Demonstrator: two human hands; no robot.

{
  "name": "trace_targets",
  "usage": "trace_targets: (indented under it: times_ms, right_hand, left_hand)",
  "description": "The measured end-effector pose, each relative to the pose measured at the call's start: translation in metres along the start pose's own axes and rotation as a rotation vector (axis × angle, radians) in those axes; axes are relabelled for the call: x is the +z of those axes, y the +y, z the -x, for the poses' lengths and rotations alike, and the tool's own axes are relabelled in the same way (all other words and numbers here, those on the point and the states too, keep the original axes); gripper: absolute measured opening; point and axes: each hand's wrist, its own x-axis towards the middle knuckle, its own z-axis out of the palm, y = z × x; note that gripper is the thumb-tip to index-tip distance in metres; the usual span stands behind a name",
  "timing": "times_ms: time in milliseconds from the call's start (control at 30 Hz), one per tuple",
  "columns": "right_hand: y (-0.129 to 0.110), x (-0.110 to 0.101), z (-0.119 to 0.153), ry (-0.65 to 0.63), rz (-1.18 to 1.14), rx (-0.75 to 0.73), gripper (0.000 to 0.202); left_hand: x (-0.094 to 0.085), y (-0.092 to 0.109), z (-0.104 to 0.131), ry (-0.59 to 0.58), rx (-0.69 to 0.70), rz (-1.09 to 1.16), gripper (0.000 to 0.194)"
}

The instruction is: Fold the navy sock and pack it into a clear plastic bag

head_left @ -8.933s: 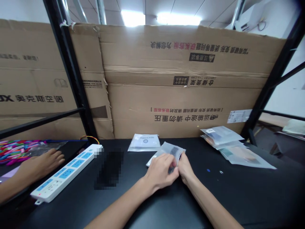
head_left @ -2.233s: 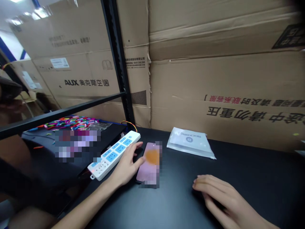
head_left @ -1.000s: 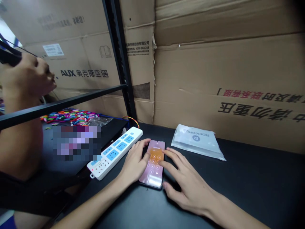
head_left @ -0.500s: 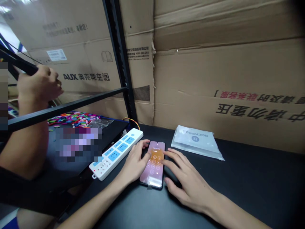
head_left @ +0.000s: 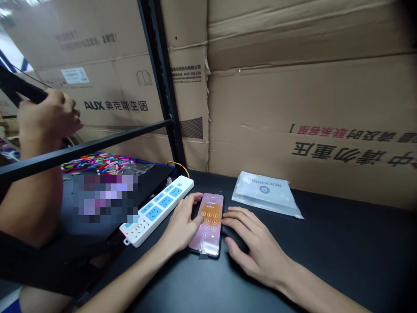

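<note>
A smartphone lies face up on the black table, its lit screen showing a round-key number pad on a pink and orange background. My left hand rests along the phone's left side, fingers near its upper corner and thumb over the left of the keypad. Nothing is gripped in it. On the other side, my right hand is spread with slightly bent fingers, the fingertips close to the phone's right edge. Whether they touch it I cannot tell. This hand holds nothing either.
A white power strip with blue sockets lies left of the phone. Behind my right hand is a translucent zip pouch. Cardboard walls the back. Beyond a black metal frame, another person's hand grips a dark bar.
My right hand's fingers have drawn back slightly from over the screen to the phone's right edge. My left hand stays at the phone. The view has shifted a little.
</note>
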Motion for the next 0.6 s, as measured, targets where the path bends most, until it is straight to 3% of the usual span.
trace_targets:
  times_ms: [300, 433, 600]
  right_hand:
    - [-0.0017, -0.0011, 0.0008, 0.202, -0.098, -0.058, 0.013]
    - [-0.0016, 0.0017, 0.0035, 0.280, -0.085, -0.070, 0.024]
    - [-0.0003, 0.0037, 0.0039, 0.271, -0.072, -0.075, 0.026]
  left_hand:
    - [-0.0025, 0.0035, -0.0018, 0.015, -0.080, 0.122, 0.035]
    - [-0.0023, 0.0042, -0.0012, 0.011, -0.073, 0.128, 0.033]
    - [-0.0018, 0.0040, -0.0015, 0.007, -0.083, 0.141, 0.032]
